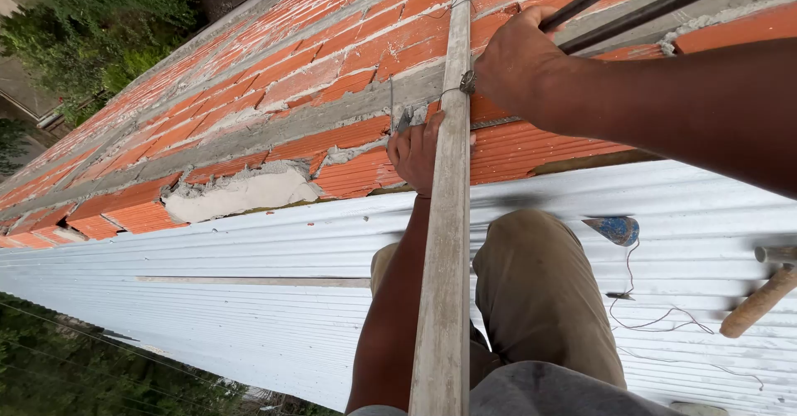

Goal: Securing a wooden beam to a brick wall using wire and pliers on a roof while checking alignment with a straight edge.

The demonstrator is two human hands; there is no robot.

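While my left hand (418, 149) pinches the wire (392, 100) beside the upright wooden batten (448, 217) and my right hand (515, 59) grips the steel bars (647, 5), a slip could topple the batten off the corrugated roof (249, 300)

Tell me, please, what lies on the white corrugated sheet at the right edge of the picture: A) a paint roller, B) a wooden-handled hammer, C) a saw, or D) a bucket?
B: a hammer with a wooden handle lies on the white corrugated sheet, near a blue plumb bob and its string.
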